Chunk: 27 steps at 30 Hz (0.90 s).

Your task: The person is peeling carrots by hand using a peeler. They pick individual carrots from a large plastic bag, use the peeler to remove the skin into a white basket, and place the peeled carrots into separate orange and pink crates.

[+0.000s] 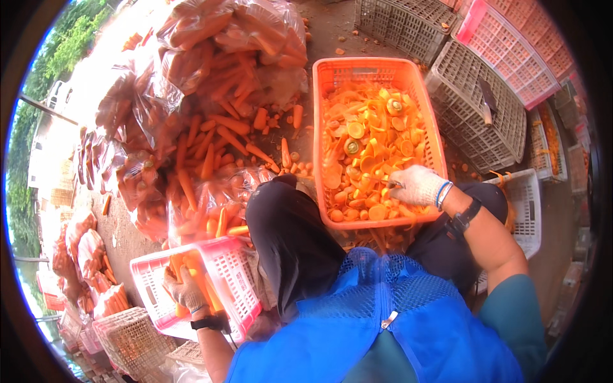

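Observation:
My left hand [186,291], in a knitted work glove, reaches into a pink and white plastic crate [234,277] at the lower left, against several carrots [203,282]; whether it grips one, I cannot tell. My right hand [416,185], gloved too, is shut on a small tool [390,182], whose kind I cannot make out. It is over an orange plastic crate [318,143] between my knees. Carrot peelings, cut ends and round slices [368,129] fill much of that crate.
Big clear plastic bags of carrots [143,110] and loose carrots [230,124] lie ahead and left. Grey crates [479,105] stand at the right, a knife [487,100] on one. A white crate [527,210] is beside my right knee. More bagged carrots [91,253] sit far left.

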Available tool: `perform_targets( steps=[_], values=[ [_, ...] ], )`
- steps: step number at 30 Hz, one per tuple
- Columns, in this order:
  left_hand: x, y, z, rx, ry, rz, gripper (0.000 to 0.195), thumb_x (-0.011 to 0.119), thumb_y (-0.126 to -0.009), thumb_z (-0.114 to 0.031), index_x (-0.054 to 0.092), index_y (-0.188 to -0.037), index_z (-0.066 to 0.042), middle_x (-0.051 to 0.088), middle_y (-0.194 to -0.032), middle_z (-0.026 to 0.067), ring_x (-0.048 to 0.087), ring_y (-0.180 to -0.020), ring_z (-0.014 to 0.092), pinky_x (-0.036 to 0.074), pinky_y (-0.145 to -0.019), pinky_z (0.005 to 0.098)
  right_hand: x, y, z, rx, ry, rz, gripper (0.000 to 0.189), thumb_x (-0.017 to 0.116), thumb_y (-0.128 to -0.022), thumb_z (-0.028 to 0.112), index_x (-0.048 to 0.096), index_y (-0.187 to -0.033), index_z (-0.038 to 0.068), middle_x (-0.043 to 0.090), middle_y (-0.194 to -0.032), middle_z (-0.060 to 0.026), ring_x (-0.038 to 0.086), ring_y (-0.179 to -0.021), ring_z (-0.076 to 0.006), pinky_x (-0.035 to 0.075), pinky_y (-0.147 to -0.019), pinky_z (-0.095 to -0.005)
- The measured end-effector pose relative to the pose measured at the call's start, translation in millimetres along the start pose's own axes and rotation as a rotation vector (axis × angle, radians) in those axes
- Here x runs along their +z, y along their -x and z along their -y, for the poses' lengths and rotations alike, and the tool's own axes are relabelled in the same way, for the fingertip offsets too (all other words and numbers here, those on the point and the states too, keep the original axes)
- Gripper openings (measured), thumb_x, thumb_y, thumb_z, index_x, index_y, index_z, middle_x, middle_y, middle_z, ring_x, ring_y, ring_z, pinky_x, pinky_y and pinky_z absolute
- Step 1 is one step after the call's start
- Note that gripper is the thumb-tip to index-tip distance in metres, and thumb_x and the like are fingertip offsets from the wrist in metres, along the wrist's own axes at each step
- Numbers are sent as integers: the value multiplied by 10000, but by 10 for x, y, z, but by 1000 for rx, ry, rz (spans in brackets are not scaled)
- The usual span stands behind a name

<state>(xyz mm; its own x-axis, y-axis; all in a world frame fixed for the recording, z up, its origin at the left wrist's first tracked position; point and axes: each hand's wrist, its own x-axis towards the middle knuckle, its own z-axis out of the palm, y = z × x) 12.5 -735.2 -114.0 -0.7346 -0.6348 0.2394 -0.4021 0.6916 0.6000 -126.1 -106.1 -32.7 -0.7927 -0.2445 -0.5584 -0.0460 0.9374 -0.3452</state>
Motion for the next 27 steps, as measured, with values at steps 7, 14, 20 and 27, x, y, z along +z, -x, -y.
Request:
perform_targets(
  steps=[7, 14, 20, 27],
  values=[
    [1159, -299, -1249, 19, 587, 298, 371, 672, -975, -113, 602, -1313, 26, 651, -1200, 98, 612, -1095, 177, 491, -988, 301, -102, -58, 164, 53, -63, 109, 381, 644, -918, 385, 711, -1171, 109, 746, -999, -193, 718, -955, -384, 560, -861, -490],
    [3020, -1184, -1616, 316, 360, 615, 389, 712, -944, -231, 663, -1248, 5, 740, -1125, 164, 704, -1039, 258, 544, -918, 338, -152, -253, 129, -1, 4, 186, 338, 638, -920, 412, 718, -1153, 182, 747, -941, -159, 722, -897, -384, 571, -805, -497],
    [3991, -1672, -1617, 343, -514, 727, 571, 748, -839, -415, 618, -1285, -84, 597, -1327, 190, 594, -1226, 368, 497, -1017, 481, -262, -467, 168, 8, -5, 275, 289, 648, -915, 405, 709, -1103, 195, 743, -873, -116, 728, -842, -356, 565, -741, -489],
    [4511, -2091, -2222, 663, -761, 809, 596, 746, -840, -334, 601, -1357, -76, 548, -1446, 194, 570, -1287, 389, 422, -1104, 513, -285, -655, 81, 69, -98, 340, 308, 652, -916, 430, 714, -1120, 209, 745, -903, -119, 727, -871, -355, 582, -759, -466]
  ],
)
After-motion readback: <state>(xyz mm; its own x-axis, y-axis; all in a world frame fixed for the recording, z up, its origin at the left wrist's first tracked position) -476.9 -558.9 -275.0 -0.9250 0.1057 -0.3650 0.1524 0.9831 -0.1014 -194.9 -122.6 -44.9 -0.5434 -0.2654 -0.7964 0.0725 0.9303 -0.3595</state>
